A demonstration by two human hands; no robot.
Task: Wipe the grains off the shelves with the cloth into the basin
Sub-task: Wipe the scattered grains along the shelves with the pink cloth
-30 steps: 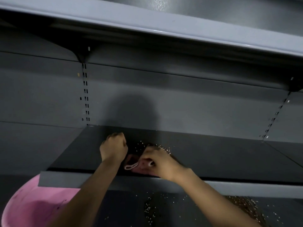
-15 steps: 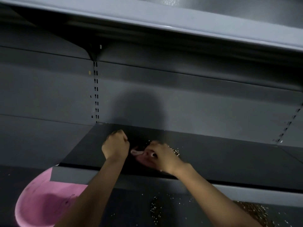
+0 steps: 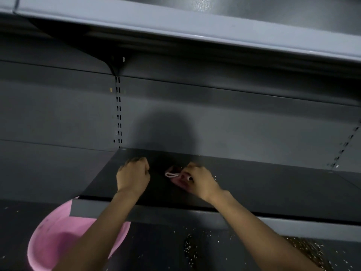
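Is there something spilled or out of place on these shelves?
Yes. Pale grains lie scattered on the dark shelf beside the right hand, and more are strewn on the lower shelf; otherwise nothing looks damaged.

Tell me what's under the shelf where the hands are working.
Below the shelf sits a pink basin at left, its far edge hidden behind the shelf's front lip, and scattered grains on a lower surface. Forearms cover part of both.

A pink basin [image 3: 56, 237], a pink cloth [image 3: 180, 179] with a white loop, pale grains [image 3: 188, 249] speckling the dark grey shelf [image 3: 273, 184], lighter grey shelf edges.
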